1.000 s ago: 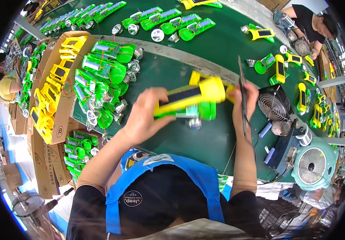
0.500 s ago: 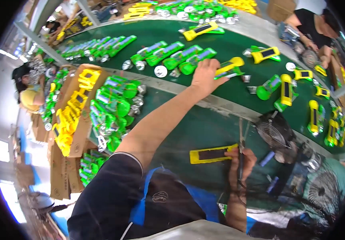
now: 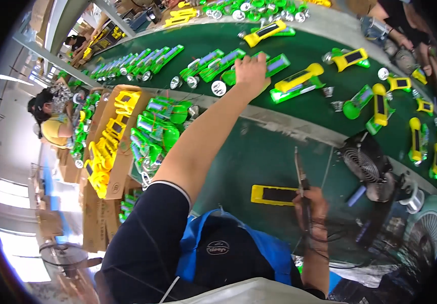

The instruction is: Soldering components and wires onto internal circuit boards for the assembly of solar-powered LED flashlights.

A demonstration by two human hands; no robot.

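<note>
On the green conveyor belt (image 3: pixel 142 90), my left hand (image 3: pixel 251 76) is over a green flashlight housing (image 3: pixel 278 64), fingers apart. Whether it touches the housing is hard to tell. Other green housings (image 3: pixel 228 59) with blue-grey cells lie left of it. To its right is a yellow piece with a dark panel (image 3: pixel 298 78) on a green part. Below, over the green work table, my right hand (image 3: pixel 315 205) is closed round a soldering iron (image 3: pixel 302 182), its metal tip pointing away from me. A yellow frame with a dark panel (image 3: pixel 274 195) is at its fingers.
A cardboard box of yellow frames (image 3: pixel 108 147) stands left, beside piled green housings (image 3: pixel 155 129). Right are a small black fan (image 3: pixel 363 159), a solder spool (image 3: pixel 413 197) and a larger fan (image 3: pixel 426 230). Co-workers sit at left (image 3: pixel 56 121) and far right (image 3: pixel 406 30).
My left hand has left the yellow-and-green piece on the belt and moved left to the green housings. My right hand still holds the soldering iron beside the yellow frame. The view has shifted slightly.
</note>
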